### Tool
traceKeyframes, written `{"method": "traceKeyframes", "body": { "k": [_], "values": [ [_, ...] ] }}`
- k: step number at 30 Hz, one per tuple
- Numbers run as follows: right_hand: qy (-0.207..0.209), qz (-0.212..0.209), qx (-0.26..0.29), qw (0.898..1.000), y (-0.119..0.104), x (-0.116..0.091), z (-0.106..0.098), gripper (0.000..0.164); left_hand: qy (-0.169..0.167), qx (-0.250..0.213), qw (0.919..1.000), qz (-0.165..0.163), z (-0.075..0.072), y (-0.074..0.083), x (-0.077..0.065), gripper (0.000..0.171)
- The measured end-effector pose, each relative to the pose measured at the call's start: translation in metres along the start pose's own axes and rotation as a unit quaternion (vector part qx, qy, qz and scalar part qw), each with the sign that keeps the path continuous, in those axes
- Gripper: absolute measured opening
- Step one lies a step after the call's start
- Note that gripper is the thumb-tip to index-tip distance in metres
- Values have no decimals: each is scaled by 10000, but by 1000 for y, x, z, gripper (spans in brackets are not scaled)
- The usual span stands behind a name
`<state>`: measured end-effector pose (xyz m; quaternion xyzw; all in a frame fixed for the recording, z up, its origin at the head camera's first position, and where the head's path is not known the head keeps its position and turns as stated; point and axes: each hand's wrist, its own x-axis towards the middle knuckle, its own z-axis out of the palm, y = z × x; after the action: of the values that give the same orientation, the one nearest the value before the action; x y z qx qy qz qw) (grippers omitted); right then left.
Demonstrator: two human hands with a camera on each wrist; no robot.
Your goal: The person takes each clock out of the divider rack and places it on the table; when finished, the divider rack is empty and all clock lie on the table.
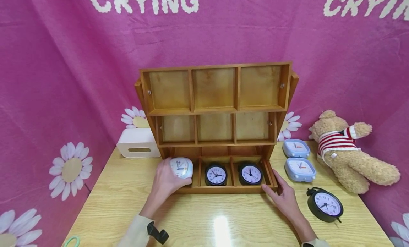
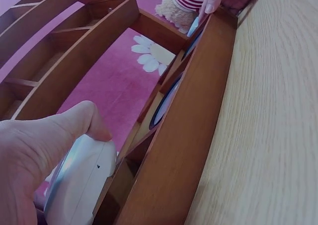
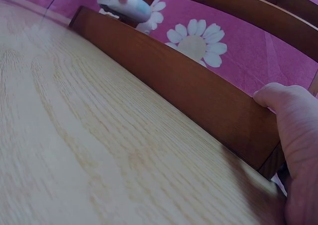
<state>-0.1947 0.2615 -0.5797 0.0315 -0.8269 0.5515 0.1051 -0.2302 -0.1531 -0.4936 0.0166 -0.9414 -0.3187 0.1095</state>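
Note:
My left hand (image 1: 165, 181) grips a white alarm clock (image 1: 181, 167) at the bottom left compartment of a wooden display rack (image 1: 215, 111). In the left wrist view the thumb bends over that clock's edge, and its body is tilted above the compartment. Two black round alarm clocks, one in the middle (image 1: 216, 175) and one on the right (image 1: 250, 174), sit in the other bottom compartments. At the rack's front right corner, my right hand (image 1: 282, 195) holds the frame, its thumb over the front board (image 3: 189, 88) and its fingers along the side.
Two light blue clocks, a rear one (image 1: 296, 148) and a nearer one (image 1: 300, 169), lie right of the rack. Closer stands another black alarm clock (image 1: 325, 205). A teddy bear (image 1: 348, 153) leans at the far right. Left of the rack is a white tissue box (image 1: 138, 143).

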Motion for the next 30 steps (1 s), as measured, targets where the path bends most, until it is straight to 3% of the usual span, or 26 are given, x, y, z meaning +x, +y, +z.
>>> {"method": "traceKeyframes", "body": {
  "k": [8,15,22,30],
  "values": [
    [2,7,87,10000,2,-2,2,78,144,-327,9993,-122,-14,-21,-13,97],
    [34,-15,45,10000,1,1,1,77,165,-308,9991,-255,-30,-41,-19,95],
    [3,66,73,10000,0,-1,1,78,291,-187,9975,-619,-50,-67,-21,94],
    [52,-53,108,9999,-1,0,1,76,533,-171,9912,-1204,-72,-105,-12,95]
  ]
}}
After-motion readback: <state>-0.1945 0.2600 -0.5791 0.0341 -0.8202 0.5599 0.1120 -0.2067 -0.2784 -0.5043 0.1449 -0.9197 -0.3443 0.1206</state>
